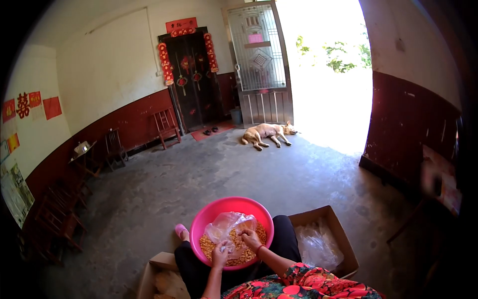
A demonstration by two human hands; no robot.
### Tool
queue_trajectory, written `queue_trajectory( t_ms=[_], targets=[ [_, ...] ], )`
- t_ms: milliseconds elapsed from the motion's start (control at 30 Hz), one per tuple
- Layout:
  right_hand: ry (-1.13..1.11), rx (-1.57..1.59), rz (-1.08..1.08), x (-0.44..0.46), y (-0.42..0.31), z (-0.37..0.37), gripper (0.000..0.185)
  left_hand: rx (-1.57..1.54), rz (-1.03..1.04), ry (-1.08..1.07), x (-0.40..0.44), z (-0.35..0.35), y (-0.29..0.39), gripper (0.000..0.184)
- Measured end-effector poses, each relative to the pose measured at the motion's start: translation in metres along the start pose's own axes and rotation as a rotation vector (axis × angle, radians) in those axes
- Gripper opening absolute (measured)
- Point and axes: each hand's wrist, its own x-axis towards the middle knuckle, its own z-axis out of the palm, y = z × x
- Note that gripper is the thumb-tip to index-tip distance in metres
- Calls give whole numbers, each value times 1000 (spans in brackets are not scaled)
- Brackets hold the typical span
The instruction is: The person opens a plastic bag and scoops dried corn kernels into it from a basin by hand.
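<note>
A pink basin [205, 212] rests on my lap, holding many small golden-brown pieces [206, 245] whose kind I cannot make out. Inside it lies a clear plastic bag [226, 224], crumpled over the pieces. My left hand [219, 253] is closed on thin clear plastic at the near left of the basin. Over the basin's right part, my right hand [250, 239] has its fingers pinched together beside the bag; what is between them is too small to name.
An open cardboard box [343, 239] with clear plastic bags [318, 244] stands at my right, another box [149, 274] at my left. A dog [266, 133] lies by the open door [261, 65]. Wooden chairs [167, 127] line the left wall.
</note>
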Motion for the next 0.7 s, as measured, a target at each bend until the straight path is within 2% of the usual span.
queue_trajectory(
  t_ms=[33,100,133,200,233,267,333,367,400,433,467,500,567,600,667,700],
  targets=[
    [1,3,-2,-1,3,0,17,-7,-23,-7,0,0,2,26],
    [-157,-302,-185,-4,7,3,18,-25,-58,-14,-2,2,14,26],
    [-160,-298,-184,-5,8,6,18,-47,-96,-19,-4,1,18,26],
    [-778,-635,-249,-10,9,11,25,-14,-66,-33,-2,-1,10,25],
    [-794,-845,-214,-15,10,19,33,16,-35,-50,0,-1,6,25],
    [-796,-844,-215,-15,10,21,33,17,-35,-48,1,-1,1,25],
    [-934,-1103,-208,-22,-6,25,36,53,82,-33,0,0,0,24],
    [-843,-1176,-174,-30,-20,21,39,54,81,-33,-2,1,1,24],
    [-843,-1175,-175,-30,-20,20,39,7,5,-38,-4,1,9,23],
    [-738,-1208,-151,-31,-19,20,37,-41,-71,-43,-5,2,14,23],
    [-633,-1239,-127,-31,-18,19,35,-41,-71,-44,-5,2,15,23],
    [-633,-1239,-126,-31,-16,19,35,-19,-74,-60,-5,1,16,22],
    [-384,-1273,-354,-30,-13,18,30,0,-77,-75,-4,1,14,22],
    [-384,-1275,-354,-28,-3,17,30,-7,-67,-78,-4,1,10,21],
    [-188,-1264,-592,-22,20,18,24,-13,-56,-80,-3,0,10,21],
    [-189,-1263,-592,-23,17,18,24,-25,-92,-80,-5,0,15,21]
  ],
)
